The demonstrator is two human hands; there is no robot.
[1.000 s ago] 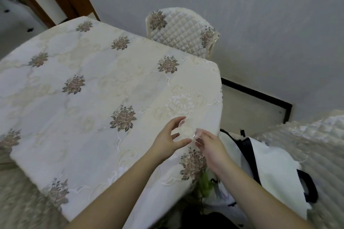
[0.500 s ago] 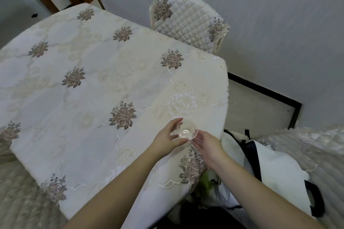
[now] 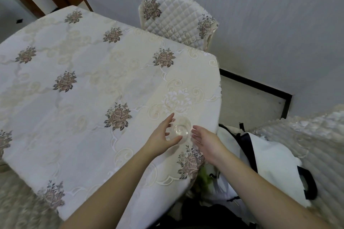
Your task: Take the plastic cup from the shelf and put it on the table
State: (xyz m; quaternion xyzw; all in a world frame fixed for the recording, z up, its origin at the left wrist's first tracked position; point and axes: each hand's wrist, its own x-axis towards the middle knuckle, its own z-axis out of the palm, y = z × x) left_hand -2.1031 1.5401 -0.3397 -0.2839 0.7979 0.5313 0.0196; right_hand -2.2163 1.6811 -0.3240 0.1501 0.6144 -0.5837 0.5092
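Table (image 3: 78,98): covered with a floral cloth. Left hand (image 3: 163,135): fingers spread, curved around the plastic cup (image 3: 180,129), thumb at its near wall. Cup: upright on the table near the right edge, mouth up, long axis vertical. Right hand (image 3: 206,139): fingers open, just beside the cup.

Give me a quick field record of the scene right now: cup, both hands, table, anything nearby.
cup: clear plastic cup, upright on the table, near its right edge
left hand: open, fingers curved around the cup's left side; contact cannot be told
right hand: open, just right of the cup, apart from it
table: covered by a cream floral cloth
chair: quilted chair at the far side
bag: white bag with black straps right of the table
task state: cup looks set down
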